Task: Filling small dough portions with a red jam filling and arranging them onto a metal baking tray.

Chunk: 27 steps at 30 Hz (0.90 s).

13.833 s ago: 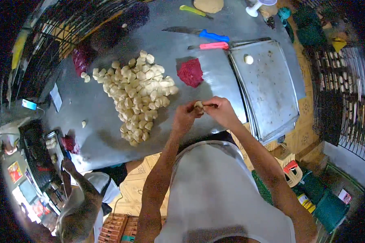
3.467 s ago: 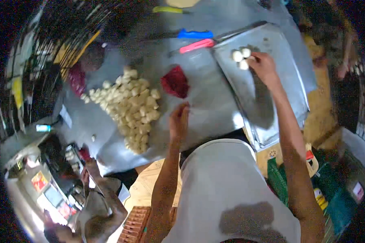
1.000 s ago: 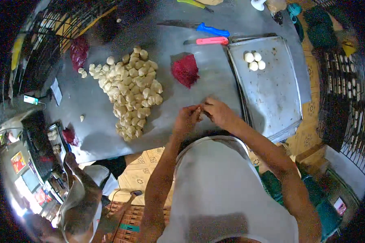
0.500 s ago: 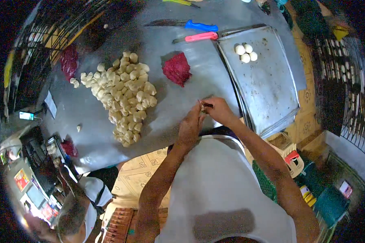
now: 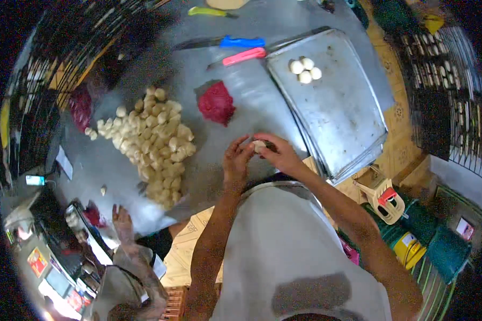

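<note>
Just off the near edge of the metal-topped table, my right hand [image 5: 279,155] pinches a small pale dough piece [image 5: 259,146] between thumb and fingers. My left hand [image 5: 238,161] is beside it, fingers curved and apart, its thumb close to the dough; whether it touches is unclear. Beyond my hands sits a mound of deep red filling [image 5: 216,103]. A large heap of pale dough pieces [image 5: 155,142] spreads to the left. Several round white dough balls [image 5: 305,70] sit together on the top metal tray [image 5: 340,112] of a stack at the right.
A blue-handled knife [image 5: 242,41], a pink-handled knife [image 5: 244,56] and a yellow-green knife [image 5: 209,11] lie at the far side. Another person's hand [image 5: 122,220] rests at the table's left edge. A beige plastic chair [image 5: 385,200] stands at the right.
My hands have come slightly apart, and the dough piece now shows between them. The other person's hand has come onto the table edge. The whole view has shifted a little.
</note>
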### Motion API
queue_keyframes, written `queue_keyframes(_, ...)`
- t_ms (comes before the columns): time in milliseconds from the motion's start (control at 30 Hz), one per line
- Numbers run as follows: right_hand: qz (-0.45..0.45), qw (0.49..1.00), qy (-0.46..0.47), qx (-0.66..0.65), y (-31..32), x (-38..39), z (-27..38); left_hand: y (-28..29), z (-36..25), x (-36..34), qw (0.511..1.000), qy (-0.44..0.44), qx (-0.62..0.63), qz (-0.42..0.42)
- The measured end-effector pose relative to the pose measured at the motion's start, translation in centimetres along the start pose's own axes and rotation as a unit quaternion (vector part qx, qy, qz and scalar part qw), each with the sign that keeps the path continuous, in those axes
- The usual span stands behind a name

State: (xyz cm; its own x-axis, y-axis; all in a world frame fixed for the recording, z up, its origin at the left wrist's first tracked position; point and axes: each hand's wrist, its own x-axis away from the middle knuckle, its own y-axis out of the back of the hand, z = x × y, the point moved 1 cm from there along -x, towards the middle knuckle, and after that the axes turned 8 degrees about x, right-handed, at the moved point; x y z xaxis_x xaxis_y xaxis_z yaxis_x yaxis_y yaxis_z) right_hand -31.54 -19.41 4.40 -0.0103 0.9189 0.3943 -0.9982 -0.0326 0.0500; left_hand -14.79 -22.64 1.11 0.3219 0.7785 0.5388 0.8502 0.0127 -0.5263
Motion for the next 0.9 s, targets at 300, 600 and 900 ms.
queue_keyframes(300,-0.215,0.853,0.121,0.459,18.8,-10.4,8.5,-4.3,-1.6,-1.8,0.995,0.017,-0.096,-0.024)
queue_keyframes(600,-0.228,0.780,0.094,0.576,24.0,-14.0,7.3,1.4,-3.8,2.5,0.927,-0.024,-0.369,-0.059)
queue_keyframes(900,-0.158,0.941,0.091,0.285,7.8,-4.1,4.2,15.2,-14.0,7.0,0.631,-0.298,-0.692,-0.184)
